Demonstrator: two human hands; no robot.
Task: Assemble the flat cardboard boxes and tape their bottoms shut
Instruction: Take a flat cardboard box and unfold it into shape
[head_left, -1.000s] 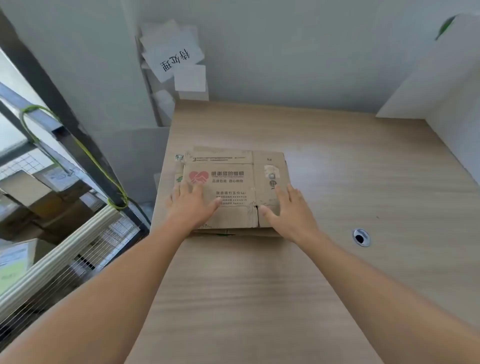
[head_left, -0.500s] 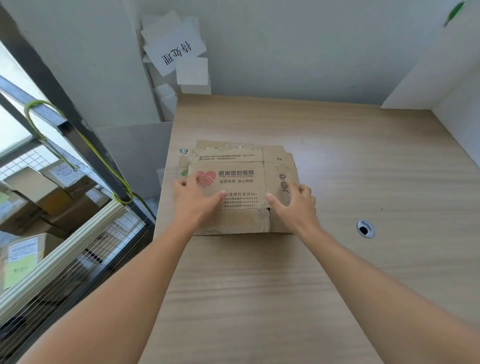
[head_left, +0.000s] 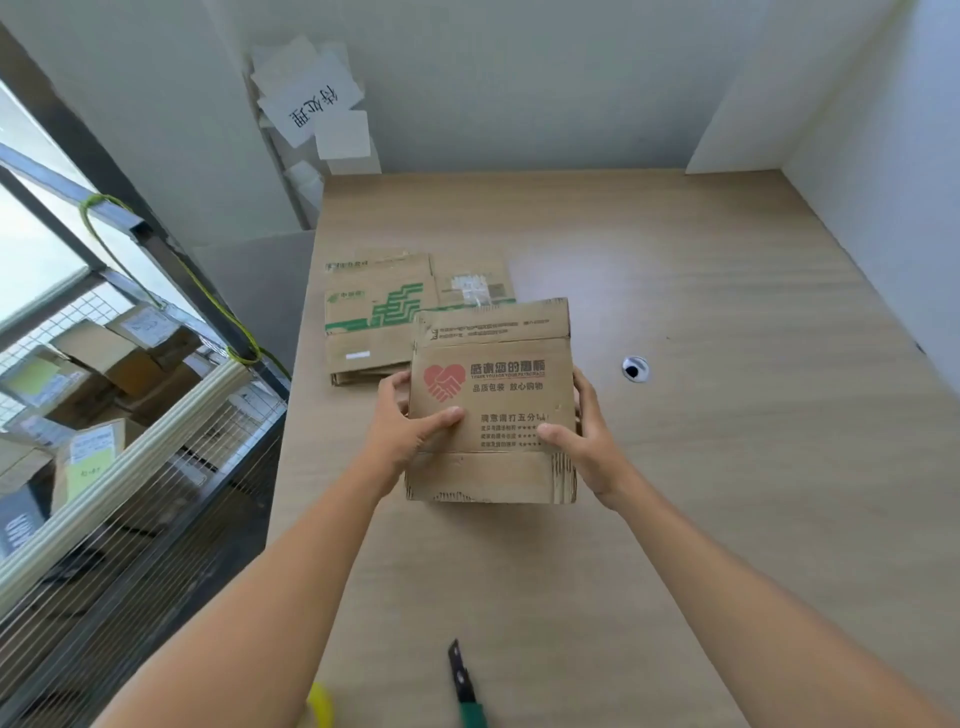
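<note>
Lifted off the pile since a second ago, when both palms lay flat on it, the flat brown cardboard box with a red heart-and-handshake print (head_left: 493, 395) is now held up facing the camera, nearer the person and to the right of where it lay. This uncovers the stack of flat brown cardboard boxes with green stripes (head_left: 374, 322), which was hidden under it.

The pale wood-grain table (head_left: 727, 312) fills most of the view and meets white walls at the back and right. Beside its left edge stands a metal wire shelving rack (head_left: 130, 467) holding labelled brown parcels (head_left: 104, 364). The green-striped stack lies near the table's left edge, just behind the held box, whose top corner overlaps it in view. Whether the held box's lower edge touches the table cannot be told.

The left hand (head_left: 405, 431) grips the box's left edge, thumb pressed on the printed face and fingers curled behind. The right hand (head_left: 587, 441) grips the right edge in the same way.

White paper sheets (head_left: 311, 104), one with handwriting, hang in the back left corner. A round silver cable hole (head_left: 635, 369) sits in the table to the right of the box. At the near edge lie a black blade with a green handle (head_left: 465, 686) and, left of it, a yellow object (head_left: 321, 704) mostly cut off.
</note>
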